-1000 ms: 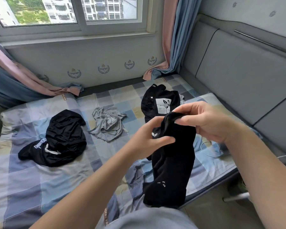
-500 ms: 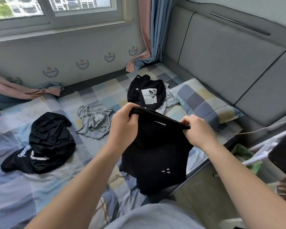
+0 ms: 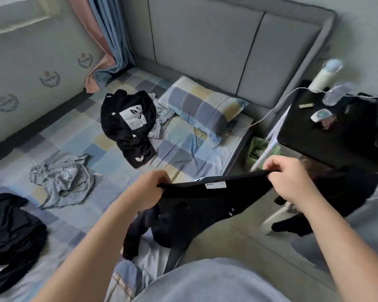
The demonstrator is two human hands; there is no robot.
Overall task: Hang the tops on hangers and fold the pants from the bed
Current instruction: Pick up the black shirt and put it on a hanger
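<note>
Holding: I hold the black garment (image 3: 205, 205) by its upper edge between my left hand (image 3: 150, 188) and my right hand (image 3: 292, 184). It hangs in the air over the near side of the bed (image 3: 109, 153) and the floor beside it.
Fingers: the fingers (image 3: 274, 168) of both hands are curled and clamped on that edge, one hand at each end, with a white label showing between them.
Hand pose: both forearms reach forward with knuckles up and hands well apart. The right hand is a little higher, and the edge between them is pulled taut.
Garment hang: the body sags below the edge, and its lower part is bunched low against the bed's near side.
Step, as I judge it: the labelled band reads as a waistband, so these are probably pants to fold, though I cannot tell for certain.
Risk, creasing: the lower part is twisted, and laying it down like this would fold the twist in.
Risk, dropping: only the ends are pinched, so a slip on the right would drop it to the floor.
Risk, snagging: my right hand is near the table (image 3: 314, 140) and its cable (image 3: 271, 110), and a wide shake could catch them.
Remaining: a printed black top (image 3: 127, 125), a grey garment (image 3: 61, 182) and a black heap (image 3: 11, 232) lie on the bed.
</note>
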